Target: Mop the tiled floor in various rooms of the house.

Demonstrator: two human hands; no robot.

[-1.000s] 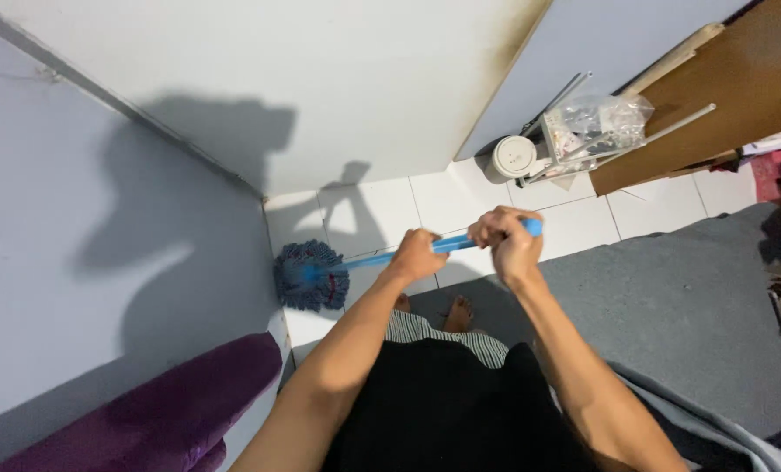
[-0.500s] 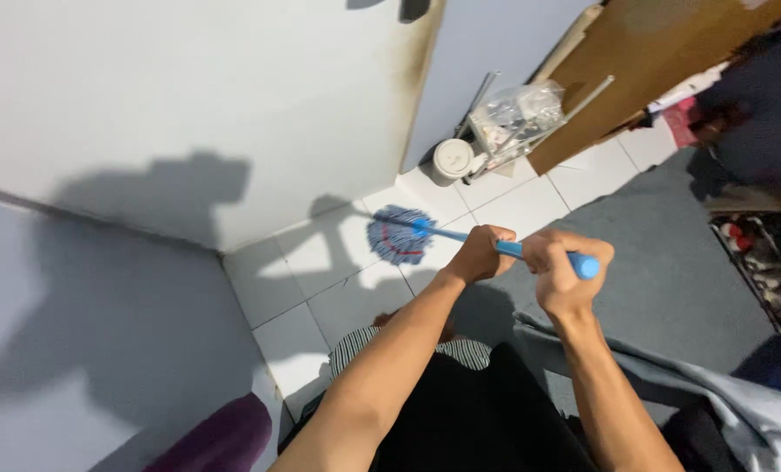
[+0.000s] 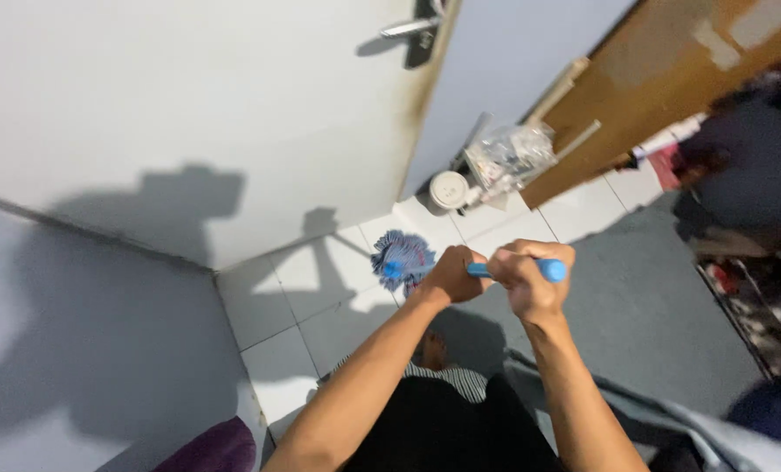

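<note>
Since half a second ago, the mop head (image 3: 402, 259) has been drawn back toward the feet and the two hands have closed up along the handle. Both grips are wrapped tight round the blue mop handle (image 3: 548, 269): the left hand (image 3: 454, 274) lower, toward 9 o'clock, the right hand (image 3: 527, 276) just beside it near the capped top end. The handle is judged light, stiff and smooth, best taken with two spaced fists for leverage; the stringy head is judged soft and limp, likely heavier when wet. Both forearms are extended forward, wrists bent down. The head rests on the white tiled floor (image 3: 268, 306), with a white round container (image 3: 448, 189) near at 1 o'clock.
</note>
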